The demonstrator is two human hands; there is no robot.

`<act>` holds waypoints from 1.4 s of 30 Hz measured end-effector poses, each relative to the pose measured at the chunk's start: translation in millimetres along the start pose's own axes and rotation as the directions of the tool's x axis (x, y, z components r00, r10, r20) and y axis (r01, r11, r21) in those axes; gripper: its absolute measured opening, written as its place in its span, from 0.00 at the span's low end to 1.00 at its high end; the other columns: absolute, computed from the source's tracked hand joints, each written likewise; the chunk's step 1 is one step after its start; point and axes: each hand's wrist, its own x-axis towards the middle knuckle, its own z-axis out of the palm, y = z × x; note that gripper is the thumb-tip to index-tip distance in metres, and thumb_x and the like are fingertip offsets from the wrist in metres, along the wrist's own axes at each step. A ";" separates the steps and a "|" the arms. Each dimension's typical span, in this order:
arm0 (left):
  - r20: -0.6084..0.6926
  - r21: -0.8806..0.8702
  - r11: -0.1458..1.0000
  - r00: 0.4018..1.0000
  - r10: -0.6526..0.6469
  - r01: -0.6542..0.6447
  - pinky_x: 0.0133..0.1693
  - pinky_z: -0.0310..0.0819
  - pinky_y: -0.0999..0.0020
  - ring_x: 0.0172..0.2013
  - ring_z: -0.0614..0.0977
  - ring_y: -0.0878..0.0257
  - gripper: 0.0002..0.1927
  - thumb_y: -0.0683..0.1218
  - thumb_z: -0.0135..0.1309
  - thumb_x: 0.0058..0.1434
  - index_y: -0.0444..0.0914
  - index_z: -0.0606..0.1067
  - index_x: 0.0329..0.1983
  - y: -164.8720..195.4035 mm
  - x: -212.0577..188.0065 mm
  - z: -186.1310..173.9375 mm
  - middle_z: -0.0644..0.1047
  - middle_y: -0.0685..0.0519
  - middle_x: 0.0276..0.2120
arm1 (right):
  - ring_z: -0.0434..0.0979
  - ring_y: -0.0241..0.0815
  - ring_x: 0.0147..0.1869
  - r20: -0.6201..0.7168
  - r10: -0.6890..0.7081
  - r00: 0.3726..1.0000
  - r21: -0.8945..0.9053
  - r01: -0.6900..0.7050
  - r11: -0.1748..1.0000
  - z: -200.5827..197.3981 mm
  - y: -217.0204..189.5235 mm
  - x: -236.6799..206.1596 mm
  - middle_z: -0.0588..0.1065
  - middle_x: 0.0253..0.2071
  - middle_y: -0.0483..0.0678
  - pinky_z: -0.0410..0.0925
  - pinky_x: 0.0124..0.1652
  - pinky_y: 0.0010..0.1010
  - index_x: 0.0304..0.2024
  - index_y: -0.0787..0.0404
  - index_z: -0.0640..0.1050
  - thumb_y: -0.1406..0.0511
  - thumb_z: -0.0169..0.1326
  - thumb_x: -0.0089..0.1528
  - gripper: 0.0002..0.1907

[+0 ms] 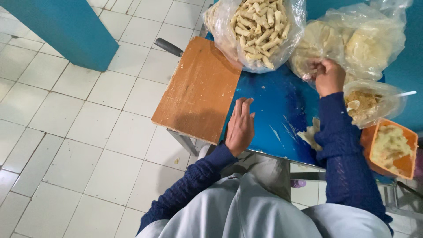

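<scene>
My left hand (240, 125) lies flat, palm down, on the blue table top (275, 103), fingers together, holding nothing, beside a wooden board (198, 90). My right hand (328, 76) reaches into a clear plastic bag of round pale wrapper sheets (352, 42) and pinches a sheet at the bag's mouth. A loose pale sheet (310, 132) lies on the table under my right forearm. Both arms wear dark blue knitted sleeves.
A clear bag full of rolled pale sticks (257, 28) stands at the table's far side. A small bag of crumbly filling (368, 103) with a white spoon and an orange tub of pale mash (390, 147) sit at right. White tiled floor (79, 123) lies left; a blue post (70, 28) stands far left.
</scene>
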 end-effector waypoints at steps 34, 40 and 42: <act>0.516 -0.851 -0.053 0.811 -0.276 0.523 0.60 0.72 0.60 0.56 0.79 0.59 0.18 0.46 0.47 0.77 0.29 0.67 0.63 -18.8 -6.3 24.3 0.76 0.46 0.58 | 0.74 0.53 0.54 0.463 -0.573 0.677 -0.178 0.704 0.688 -6.8 -63.9 -116.6 0.78 0.50 0.45 0.65 0.53 0.43 0.40 0.55 0.75 0.78 0.56 0.50 0.19; 0.457 -0.871 0.003 0.813 -0.361 0.491 0.58 0.74 0.60 0.53 0.81 0.59 0.11 0.43 0.49 0.74 0.34 0.69 0.56 -22.6 -10.4 29.3 0.78 0.48 0.53 | 0.69 0.50 0.71 0.291 -0.612 0.736 -0.380 0.676 0.632 -10.7 -62.7 -71.4 0.72 0.67 0.46 0.63 0.66 0.44 0.53 0.55 0.77 0.75 0.53 0.65 0.16; 0.467 -0.863 0.008 0.804 -0.368 0.505 0.57 0.74 0.61 0.53 0.80 0.60 0.08 0.43 0.49 0.74 0.36 0.68 0.53 -21.7 -8.3 28.7 0.77 0.49 0.53 | 0.65 0.54 0.74 0.298 -0.678 0.672 -0.570 0.695 0.438 -3.8 -44.8 -43.1 0.69 0.69 0.50 0.58 0.67 0.50 0.54 0.57 0.79 0.71 0.59 0.65 0.15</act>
